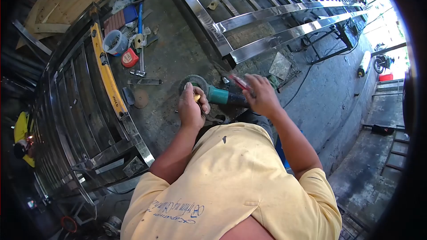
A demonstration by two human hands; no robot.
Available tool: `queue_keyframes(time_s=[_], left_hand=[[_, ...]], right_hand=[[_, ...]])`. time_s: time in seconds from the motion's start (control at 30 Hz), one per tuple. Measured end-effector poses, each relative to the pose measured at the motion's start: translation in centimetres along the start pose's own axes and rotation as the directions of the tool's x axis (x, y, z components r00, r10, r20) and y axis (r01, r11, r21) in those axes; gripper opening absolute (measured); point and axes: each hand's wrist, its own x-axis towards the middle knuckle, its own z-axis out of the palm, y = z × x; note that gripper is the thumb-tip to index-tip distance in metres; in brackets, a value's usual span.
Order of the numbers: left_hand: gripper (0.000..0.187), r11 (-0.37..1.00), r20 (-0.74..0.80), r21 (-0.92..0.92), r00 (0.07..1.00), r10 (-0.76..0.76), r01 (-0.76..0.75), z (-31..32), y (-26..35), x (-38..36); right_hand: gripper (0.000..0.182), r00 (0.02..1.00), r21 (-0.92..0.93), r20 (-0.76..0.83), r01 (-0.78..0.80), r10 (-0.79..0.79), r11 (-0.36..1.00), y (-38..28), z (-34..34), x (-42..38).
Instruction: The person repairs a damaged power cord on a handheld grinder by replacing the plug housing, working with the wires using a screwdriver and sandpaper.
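Note:
My left hand (192,106) is closed around a small yellow object (197,98), just in front of the disc of a green angle grinder (219,95). The grinder lies on its side on the floor, its black handle toward my right. My right hand (262,94) is closed on a red tool (240,82), which is blurred; its tip points up and left, over the grinder's handle end. Between my hands and the metal frame (215,29) lies the concrete floor (178,35).
A yellow level (106,71) rests along a barred frame on the left. Near it are a bucket of screws (114,43), a red tape measure (130,58), a hammer (138,73) and a loose disc (141,99). Another person (22,135) is at far left, beside sparks.

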Motion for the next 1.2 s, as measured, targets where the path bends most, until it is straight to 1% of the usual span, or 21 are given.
queue_keyframes(time_s=[0.03, 0.07, 0.1, 0.17, 0.2, 0.23, 0.3, 0.4, 0.43, 0.47, 0.5, 0.57, 0.6, 0.63, 0.77, 0.8, 0.93, 1.03, 1.07, 1.17, 1.2], left_hand=[[0.039, 1.000, -0.001, -0.004, 1.000, 0.000, 0.000, 0.3, 0.0, -0.3], [0.039, 1.000, -0.004, -0.006, 1.000, -0.003, 0.003, 0.5, -0.2, -0.7], [0.039, 1.000, -0.005, -0.009, 1.000, -0.007, 0.007, 0.7, -0.3, -1.0], [0.039, 1.000, 0.009, 0.013, 1.000, 0.011, -0.011, 1.0, -0.2, -1.2], [0.039, 1.000, 0.020, 0.021, 1.000, 0.020, -0.020, 1.0, -0.3, -1.0], [0.040, 0.999, 0.028, 0.025, 0.999, 0.029, -0.030, 1.2, -0.4, -0.9], [0.038, 0.998, 0.055, 0.007, 0.997, 0.058, -0.058, 1.8, -0.4, -0.7], [0.034, 0.993, 0.082, 0.032, 0.991, 0.107, -0.110, 2.5, -0.2, -1.5], [0.033, 0.991, 0.100, 0.045, 0.987, 0.123, -0.128, 2.8, -0.2, -1.5], [0.023, 0.989, 0.222, 0.004, 0.965, 0.140, -0.145, 2.2, -0.1, -1.4], [0.021, 0.976, 0.314, 0.007, 0.927, 0.205, -0.218, 2.7, 0.6, -1.6], [0.022, 0.935, 0.479, -0.007, 0.820, 0.314, -0.354, 4.4, 2.7, -3.3], [0.031, 0.916, 0.593, 0.020, 0.742, 0.312, -0.401, 4.4, 4.1, -3.8], [0.032, 0.905, 0.633, 0.029, 0.709, 0.312, -0.425, 5.1, 5.6, -4.9], [0.032, 0.848, 0.805, 0.018, 0.511, 0.302, -0.530, 7.6, 10.1, -8.1], [0.032, 0.832, 0.841, 0.007, 0.453, 0.295, -0.555, 7.8, 10.7, -8.4], [0.020, 0.790, 0.859, -0.008, 0.400, 0.319, -0.612, 8.2, 12.4, -9.8], [0.021, 0.694, 0.841, -0.075, 0.329, 0.430, -0.716, 7.8, 14.0, -9.0], [0.025, 0.666, 0.848, -0.113, 0.278, 0.451, -0.737, 7.4, 14.8, -8.0], [0.034, 0.680, 0.827, -0.022, 0.369, 0.424, -0.732, 6.0, 15.4, -6.5], [0.040, 0.698, 0.821, -0.044, 0.372, 0.433, -0.715, 5.5, 15.1, -5.9]], right_hand=[[0.028, 0.976, 0.132, 0.217, -0.054, 0.025, 0.990, -0.6, -0.2, 0.0], [0.029, 0.904, 0.249, 0.427, -0.134, 0.016, 0.959, -1.4, -0.7, -0.4], [0.030, 0.791, 0.340, 0.612, -0.232, -0.026, 0.911, -2.1, -1.0, -0.8], [0.036, 0.448, 0.163, 0.893, -0.421, 0.048, 0.892, -2.5, 1.2, -2.0], [0.046, 0.407, 0.145, 0.911, -0.453, 0.059, 0.880, -2.0, 2.9, -3.3], [0.055, 0.513, 0.186, 0.853, -0.467, 0.093, 0.864, -1.0, 5.7, -5.7], [0.058, 0.559, 0.181, 0.826, -0.375, 0.066, 0.909, -0.4, 7.6, -6.6], [0.057, 0.562, 0.133, 0.826, -0.276, 0.047, 0.952, -0.8, 8.2, -6.7], [0.057, 0.645, 0.256, 0.764, -0.292, -0.008, 0.922, -0.9, 7.9, -6.7], [0.057, 0.722, 0.372, 0.691, -0.295, -0.050, 0.880, -1.0, 7.5, -6.8], [0.057, 0.789, 0.481, 0.609, -0.286, -0.081, 0.829, -1.2, 6.7, -6.8], [0.054, 0.778, 0.515, 0.626, -0.363, -0.052, 0.777, -3.4, 2.1, -4.6], [0.053, 0.770, 0.517, 0.637, -0.400, -0.028, 0.757, -4.6, 0.0, -3.5], [0.052, 0.765, 0.519, 0.643, -0.432, -0.005, 0.737, -5.3, -1.6, -2.8], [0.054, 0.897, 0.698, 0.431, -0.263, -0.097, 0.666, -7.1, -4.7, -1.9], [0.056, 0.887, 0.704, 0.450, -0.281, -0.103, 0.652, -7.7, -5.5, -1.4], [0.058, 0.944, 0.816, 0.237, -0.065, -0.230, 0.574, -8.6, -6.0, -0.8], [0.062, 0.919, 0.869, 0.326, -0.199, -0.221, 0.454, -8.2, -5.8, -1.2], [0.064, 0.920, 0.867, 0.351, -0.247, -0.177, 0.434, -7.8, -4.8, -1.7], [0.063, 0.881, 0.785, 0.455, -0.328, -0.131, 0.525, -8.1, -6.1, -1.0], [0.063, 0.887, 0.808, 0.446, -0.341, -0.119, 0.480, -8.3, -5.7, -1.3]])
